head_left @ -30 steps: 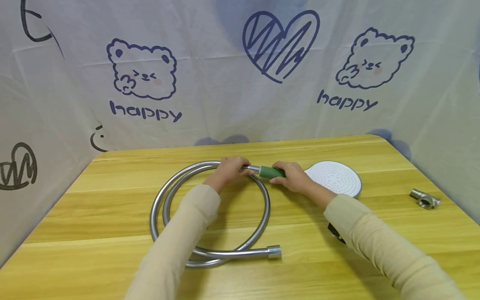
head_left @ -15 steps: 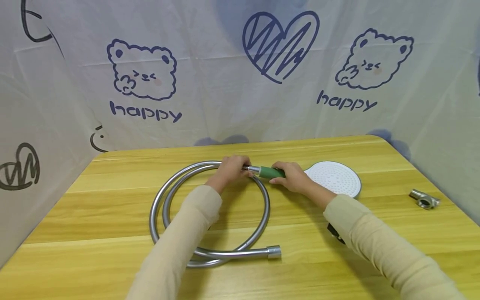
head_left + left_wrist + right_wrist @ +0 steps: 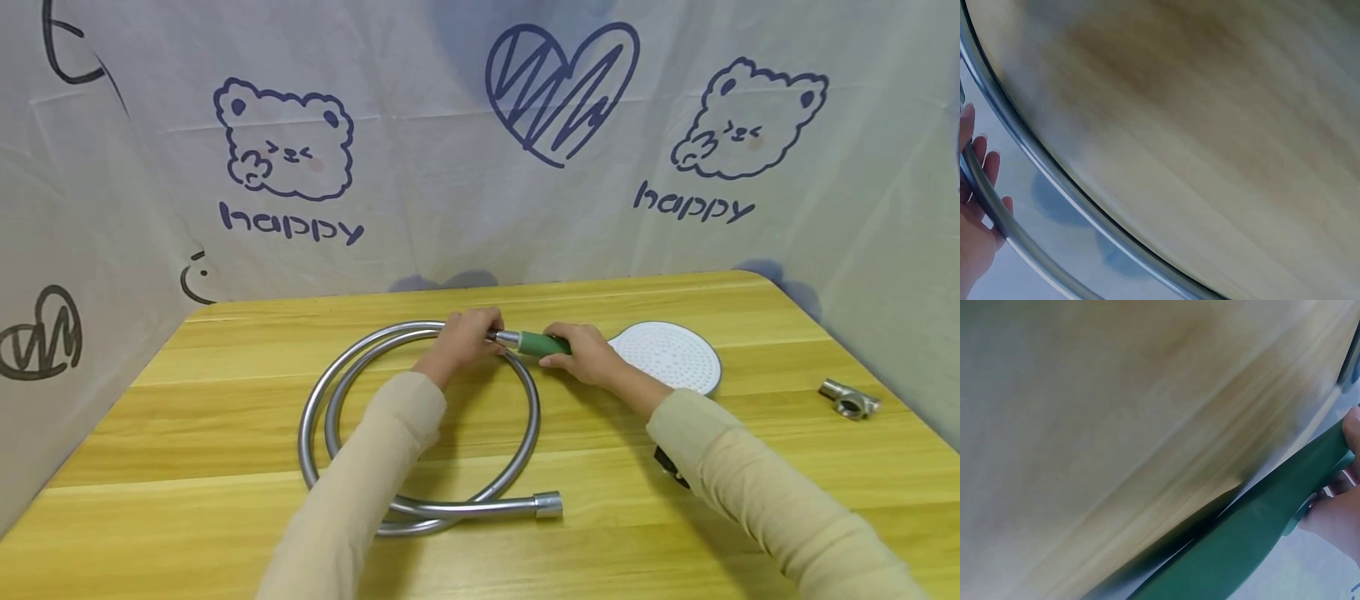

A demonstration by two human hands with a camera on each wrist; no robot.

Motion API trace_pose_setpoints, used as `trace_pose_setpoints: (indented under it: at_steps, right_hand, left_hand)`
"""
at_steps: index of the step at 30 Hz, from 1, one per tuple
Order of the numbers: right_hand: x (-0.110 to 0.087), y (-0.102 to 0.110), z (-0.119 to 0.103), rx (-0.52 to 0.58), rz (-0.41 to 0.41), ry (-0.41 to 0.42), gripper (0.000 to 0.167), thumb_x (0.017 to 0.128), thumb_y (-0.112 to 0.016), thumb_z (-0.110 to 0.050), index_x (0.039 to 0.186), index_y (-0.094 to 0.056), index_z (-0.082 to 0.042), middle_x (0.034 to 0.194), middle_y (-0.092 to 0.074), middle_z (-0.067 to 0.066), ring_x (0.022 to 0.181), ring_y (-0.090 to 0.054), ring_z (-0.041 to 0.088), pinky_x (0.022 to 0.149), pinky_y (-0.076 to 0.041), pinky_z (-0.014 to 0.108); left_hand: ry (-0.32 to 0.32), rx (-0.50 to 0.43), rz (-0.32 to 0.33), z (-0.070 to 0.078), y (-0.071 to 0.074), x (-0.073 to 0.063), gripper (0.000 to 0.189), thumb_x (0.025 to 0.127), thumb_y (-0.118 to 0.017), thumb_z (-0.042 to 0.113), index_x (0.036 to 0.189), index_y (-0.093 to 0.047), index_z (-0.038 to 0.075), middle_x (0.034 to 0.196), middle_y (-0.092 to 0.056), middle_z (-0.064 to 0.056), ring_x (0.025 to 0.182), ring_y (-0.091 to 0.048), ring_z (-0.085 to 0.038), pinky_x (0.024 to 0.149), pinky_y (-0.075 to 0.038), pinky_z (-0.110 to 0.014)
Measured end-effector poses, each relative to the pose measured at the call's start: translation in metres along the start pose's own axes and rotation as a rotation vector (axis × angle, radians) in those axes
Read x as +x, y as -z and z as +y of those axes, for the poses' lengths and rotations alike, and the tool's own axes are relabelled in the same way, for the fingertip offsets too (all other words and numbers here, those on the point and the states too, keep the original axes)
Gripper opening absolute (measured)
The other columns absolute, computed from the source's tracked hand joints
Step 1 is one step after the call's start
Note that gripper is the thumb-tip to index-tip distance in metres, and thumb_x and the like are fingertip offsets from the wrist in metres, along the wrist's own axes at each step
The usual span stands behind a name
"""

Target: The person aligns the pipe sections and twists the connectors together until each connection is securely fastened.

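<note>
In the head view, my left hand (image 3: 467, 337) grips one end of a coiled silver shower hose (image 3: 535, 417). The hose's metal end meets the base of a handheld shower head (image 3: 667, 357). Its green handle (image 3: 543, 344) is held in my right hand (image 3: 591, 357), thumb and fingers around it. The white, dotted spray face looks upward. In the left wrist view, the hose (image 3: 1029, 250) passes between my thumb and curled fingers. The right wrist view shows the green back of the shower head (image 3: 1241, 531) running up to my right hand (image 3: 1338, 512).
The hose's other end, a wide metal nut (image 3: 548, 504), lies at the front of the coil. A metal tee fitting (image 3: 850, 400) sits near the right edge of the wooden table (image 3: 187, 433). A small black object (image 3: 670, 467) is partly hidden by my right sleeve.
My left hand has turned and shifted slightly up and to the right at the hose end. The right hand and the shower head have stayed nearly still.
</note>
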State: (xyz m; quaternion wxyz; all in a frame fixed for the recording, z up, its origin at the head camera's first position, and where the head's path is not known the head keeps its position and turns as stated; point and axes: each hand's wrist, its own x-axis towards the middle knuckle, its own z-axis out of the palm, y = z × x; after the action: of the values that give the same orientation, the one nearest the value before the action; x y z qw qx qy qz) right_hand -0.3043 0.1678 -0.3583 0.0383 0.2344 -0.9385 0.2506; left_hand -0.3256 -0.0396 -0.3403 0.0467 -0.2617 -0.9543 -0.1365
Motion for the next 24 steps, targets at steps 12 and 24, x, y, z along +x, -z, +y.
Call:
trace_pose_setpoints:
  at_steps: [12, 24]
  right_hand:
    - [-0.0004, 0.0001, -0.001, -0.006, -0.009, -0.001, 0.037, 0.084, -0.068, -0.022, 0.113, -0.06, -0.001, 0.102, -0.065, 0.017, 0.075, -0.052, 0.021, 0.065, -0.04, 0.029]
    - [-0.0008, 0.0001, -0.003, -0.01, -0.003, -0.007, 0.036, 0.083, -0.069, -0.022, 0.111, -0.061, -0.001, 0.102, -0.065, 0.017, 0.076, -0.053, 0.021, 0.066, -0.041, 0.03]
  left_hand:
    - [0.006, -0.026, -0.109, -0.0015, 0.0053, -0.0016, 0.027, 0.088, -0.061, 0.032, 0.102, -0.069, 0.01, 0.098, -0.07, -0.004, 0.091, -0.062, -0.021, 0.091, -0.041, -0.047]
    - [-0.012, -0.004, -0.052, -0.0006, 0.0027, -0.0007, 0.026, 0.085, -0.066, 0.029, 0.098, -0.067, 0.007, 0.095, -0.07, -0.006, 0.089, -0.063, -0.022, 0.084, -0.046, -0.04]
